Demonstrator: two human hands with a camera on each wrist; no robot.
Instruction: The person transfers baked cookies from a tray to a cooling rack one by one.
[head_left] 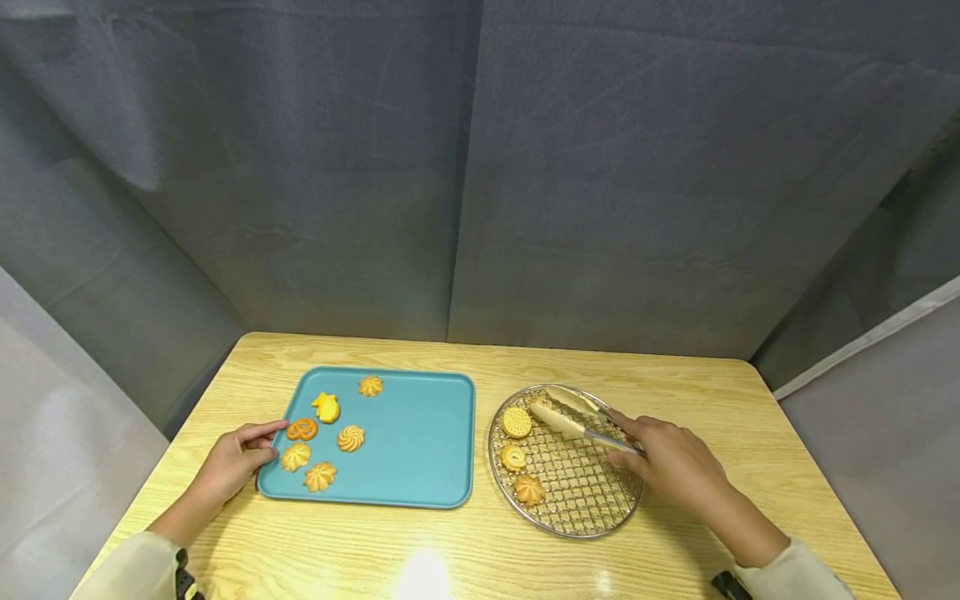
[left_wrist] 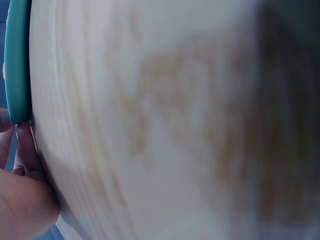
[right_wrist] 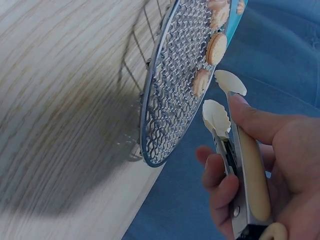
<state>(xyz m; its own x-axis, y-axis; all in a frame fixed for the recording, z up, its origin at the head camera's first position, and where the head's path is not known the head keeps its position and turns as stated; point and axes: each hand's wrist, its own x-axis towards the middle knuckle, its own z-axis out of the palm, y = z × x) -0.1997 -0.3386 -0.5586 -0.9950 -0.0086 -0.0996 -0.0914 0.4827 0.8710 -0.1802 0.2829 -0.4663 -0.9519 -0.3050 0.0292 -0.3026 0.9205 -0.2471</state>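
Note:
My left hand (head_left: 236, 458) pinches the left rim of a teal tray (head_left: 420, 442), thumb and fingers at its edge. Near those fingers lie a pretzel cookie (head_left: 302, 429) and a pale ridged cookie (head_left: 296, 456). In my right hand (head_left: 671, 458) is a pair of tongs (head_left: 566, 422), gripped by the handles over a round wire rack (head_left: 577, 500). The cream tong tips (right_wrist: 216, 117) stand apart, close to a cookie (head_left: 540, 405) they partly cover in the head view. Also on the rack are a round cookie (head_left: 517, 422), a ring-shaped cookie (head_left: 513, 457) and a flower-shaped cookie (head_left: 529, 490).
Elsewhere on the tray sit a fish-shaped cookie (head_left: 326, 407), a swirl cookie (head_left: 350, 438) and flower-shaped cookies (head_left: 320, 477). Tray and rack stand side by side on a light wooden table (head_left: 337, 550). Grey curtains (head_left: 600, 208) hang behind and at both sides.

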